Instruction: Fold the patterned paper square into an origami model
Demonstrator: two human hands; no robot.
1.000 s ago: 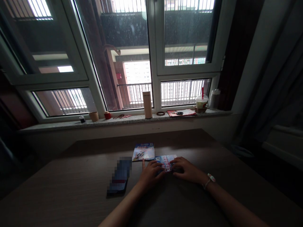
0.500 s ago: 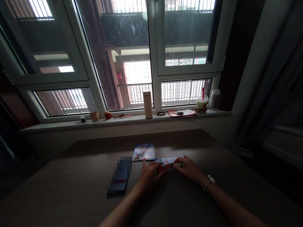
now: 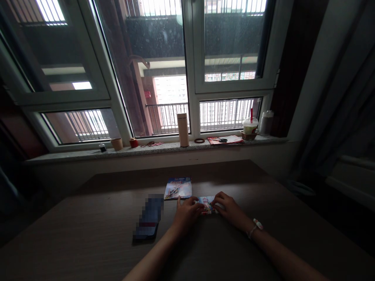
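Both hands meet over a small printed blue-and-red paper (image 3: 207, 205) lying on the dark wooden table (image 3: 88, 234). My left hand (image 3: 187, 214) curls its fingers onto the paper's left part, the forefinger pointing away. My right hand (image 3: 230, 209), with a band on its wrist, pinches the paper's right edge. The paper looks folded into a narrow strip between the hands. A second printed sheet (image 3: 178, 188) lies flat just beyond my left hand.
A dark flat object (image 3: 149, 218) lies left of my hands. On the windowsill (image 3: 73, 154) stand a tall beige flask (image 3: 183, 129), small cups, a drink with a red straw (image 3: 250, 125), a grey jar and red papers with scissors. Curtains hang at the right.
The paper has been folded smaller, from a broad sheet to a narrow strip. My right hand moved left and closer to the left hand, its fingers now pinched on the paper.
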